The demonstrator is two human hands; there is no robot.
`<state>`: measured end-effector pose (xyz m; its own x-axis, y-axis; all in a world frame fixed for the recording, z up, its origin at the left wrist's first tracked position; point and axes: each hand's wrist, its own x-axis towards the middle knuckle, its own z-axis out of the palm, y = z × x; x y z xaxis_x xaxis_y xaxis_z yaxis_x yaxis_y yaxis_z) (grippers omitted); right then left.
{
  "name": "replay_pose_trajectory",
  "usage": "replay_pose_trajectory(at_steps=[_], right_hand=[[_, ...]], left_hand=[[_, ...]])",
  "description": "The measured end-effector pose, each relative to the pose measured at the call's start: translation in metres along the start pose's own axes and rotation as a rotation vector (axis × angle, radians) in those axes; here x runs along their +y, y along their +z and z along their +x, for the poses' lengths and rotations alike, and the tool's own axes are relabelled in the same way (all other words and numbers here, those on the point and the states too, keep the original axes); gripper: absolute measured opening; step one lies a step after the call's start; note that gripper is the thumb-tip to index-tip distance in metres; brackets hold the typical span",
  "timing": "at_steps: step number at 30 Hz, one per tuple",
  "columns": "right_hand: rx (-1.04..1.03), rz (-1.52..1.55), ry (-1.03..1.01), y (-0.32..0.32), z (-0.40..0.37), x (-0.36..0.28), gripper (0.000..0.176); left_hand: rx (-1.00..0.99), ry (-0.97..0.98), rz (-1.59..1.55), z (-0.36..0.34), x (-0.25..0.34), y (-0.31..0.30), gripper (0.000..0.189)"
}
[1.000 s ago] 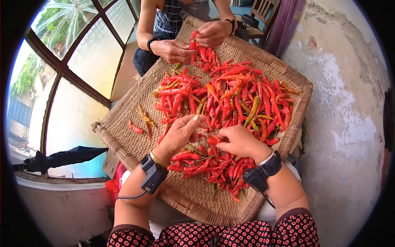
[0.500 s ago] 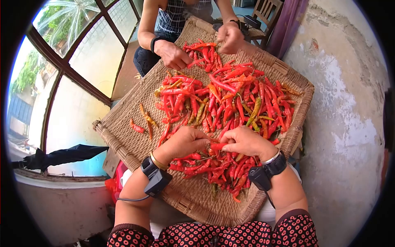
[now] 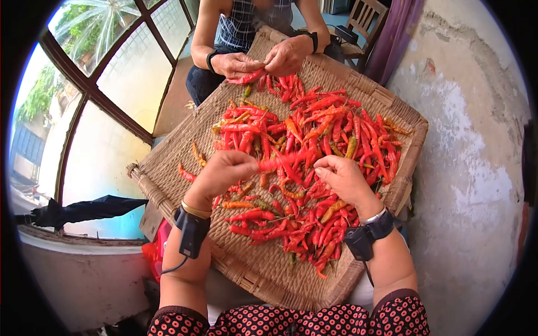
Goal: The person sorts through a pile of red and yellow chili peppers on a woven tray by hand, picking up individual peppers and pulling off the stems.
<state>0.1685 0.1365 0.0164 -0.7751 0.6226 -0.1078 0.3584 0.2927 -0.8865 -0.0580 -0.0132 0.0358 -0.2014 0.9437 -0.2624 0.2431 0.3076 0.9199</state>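
My left hand (image 3: 224, 172) pinches one end of a red chili pepper (image 3: 273, 163), which is smeared by motion and points right over the pile. Just past its other end, my right hand (image 3: 343, 179) is closed with thumb and forefinger together; whatever it may hold is too small to make out. Under and around both hands lie red chili peppers (image 3: 314, 229), some orange or greenish, in heaps on a woven tray (image 3: 246, 274) with a thick rim.
Across the tray a person's hands (image 3: 263, 64) hold another red chili pepper (image 3: 246, 77). A folded dark umbrella (image 3: 95, 211) rests by the window on the left. A rough plastered wall (image 3: 465, 168) stands close on the right, and a wooden chair (image 3: 364, 25) behind.
My hands have moved apart and away from me, the left one carrying a chili pepper left and up. Across from me, the person's hands have come together on a chili pepper.
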Motion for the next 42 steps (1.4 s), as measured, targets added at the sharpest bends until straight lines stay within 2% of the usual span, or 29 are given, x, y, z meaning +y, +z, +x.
replay_pose_trajectory(at_steps=[1, 2, 3, 4, 5, 7, 9, 10, 13, 15, 17, 18, 19, 20, 22, 23, 25, 27, 29, 31, 33, 34, 35, 36, 37, 38, 39, 41, 42], right_hand=[[0.001, -0.001, -0.004, 0.004, 0.001, 0.004, 0.017], [-0.010, -0.118, -0.169, 0.009, 0.002, 0.008, 0.017], [-0.019, -0.232, -0.334, 0.015, 0.002, 0.011, 0.018], [-0.108, -0.303, -0.313, 0.021, 0.000, 0.012, 0.023], [-0.157, -0.373, -0.440, 0.026, 0.001, 0.012, 0.025], [-0.176, -0.535, -0.524, 0.038, -0.005, 0.015, 0.027], [-0.280, -0.723, -0.447, 0.043, -0.011, 0.014, 0.025], [-0.294, -0.745, -0.433, 0.043, -0.012, 0.011, 0.022], [-0.273, -0.794, -0.438, 0.045, -0.010, 0.015, 0.021], [-0.237, -0.822, -0.462, 0.043, -0.007, 0.017, 0.023], [-0.263, -0.759, -0.468, 0.042, -0.003, 0.015, 0.019], [-0.219, -0.610, -0.504, 0.043, -0.002, 0.013, 0.018], [-0.221, -0.611, -0.514, 0.042, -0.001, 0.009, 0.018], [-0.213, -0.330, -0.436, 0.040, -0.002, 0.003, 0.016], [-0.260, 0.101, -0.169, 0.038, -0.003, 0.000, 0.017], [-0.265, 0.099, -0.174, 0.037, -0.002, -0.001, 0.017], [-0.273, 0.511, 0.025, 0.035, -0.004, -0.007, 0.013], [-0.280, 0.566, 0.024, 0.032, -0.005, -0.013, 0.014], [-0.228, 0.840, 0.085, 0.031, -0.005, -0.013, 0.021], [-0.212, 0.880, 0.050, 0.027, -0.002, -0.010, 0.028], [-0.204, 0.468, -0.074, 0.021, 0.003, -0.014, 0.033], [-0.136, 0.202, -0.345, 0.028, 0.012, -0.004, 0.037], [-0.141, 0.203, -0.349, 0.030, 0.011, -0.004, 0.037], [-0.122, -0.165, -0.432, 0.034, 0.007, -0.004, 0.039], [-0.097, -0.534, -0.505, 0.038, 0.004, -0.003, 0.041], [-0.097, -0.563, -0.493, 0.044, 0.002, 0.002, 0.042], [-0.097, -0.562, -0.494, 0.047, 0.002, 0.004, 0.042], [-0.134, -0.608, -0.382, 0.053, 0.002, 0.009, 0.041], [-0.063, -0.599, -0.421, 0.055, 0.004, 0.014, 0.035]], left_hand=[[0.091, 0.004, -0.171, 0.002, -0.001, -0.005, 0.015], [0.183, 0.008, -0.341, 0.003, -0.002, -0.007, 0.018], [0.187, 0.011, -0.336, 0.006, -0.005, -0.005, 0.018], [0.302, 0.078, -0.596, 0.010, -0.009, 0.000, 0.021], [0.419, 0.154, -0.854, 0.014, -0.011, 0.003, 0.027], [0.501, 0.170, -0.939, 0.016, -0.015, 0.007, 0.035], [0.604, 0.107, -0.970, 0.017, -0.017, 0.017, 0.034], [0.574, 0.083, -0.976, 0.017, -0.019, 0.020, 0.034], [0.260, -0.042, -0.838, 0.015, -0.016, 0.030, 0.022], [0.043, -0.047, -0.566, 0.011, -0.009, 0.044, 0.019], [-0.068, 0.113, -0.139, 0.015, -0.022, 0.053, 0.021], [-0.127, 0.207, -0.025, 0.013, -0.020, 0.056, 0.023], [-0.184, 0.299, 0.088, 0.012, -0.017, 0.057, 0.024], [-0.273, 0.128, -0.046, 0.008, -0.013, 0.056, 0.027], [-0.301, 0.117, -0.080, 0.005, -0.009, 0.053, 0.027], [-0.337, 0.105, -0.109, 0.004, -0.008, 0.051, 0.028], [-0.322, 0.097, -0.110, 0.002, -0.005, 0.050, 0.027], [-0.313, 0.093, -0.072, 0.001, -0.002, 0.049, 0.022], [-0.304, 0.101, -0.088, 0.004, -0.009, 0.047, 0.017], [-0.210, 0.044, -0.218, 0.004, -0.006, 0.036, 0.015], [0.021, 0.035, -0.381, 0.003, 0.006, 0.026, 0.017], [0.141, 0.070, -0.522, 0.008, -0.001, 0.020, 0.018], [0.263, 0.106, -0.662, 0.014, -0.010, 0.015, 0.019], [0.268, 0.105, -0.661, 0.015, -0.011, 0.014, 0.019], [0.396, 0.089, -0.815, 0.017, -0.011, 0.014, 0.019], [0.524, 0.073, -0.968, 0.018, -0.011, 0.015, 0.021], [0.526, 0.074, -0.967, 0.019, -0.013, 0.017, 0.021], [0.355, -0.079, -0.966, 0.017, -0.018, 0.025, 0.023], [0.246, -0.098, -0.926, 0.017, -0.019, 0.029, 0.021]])
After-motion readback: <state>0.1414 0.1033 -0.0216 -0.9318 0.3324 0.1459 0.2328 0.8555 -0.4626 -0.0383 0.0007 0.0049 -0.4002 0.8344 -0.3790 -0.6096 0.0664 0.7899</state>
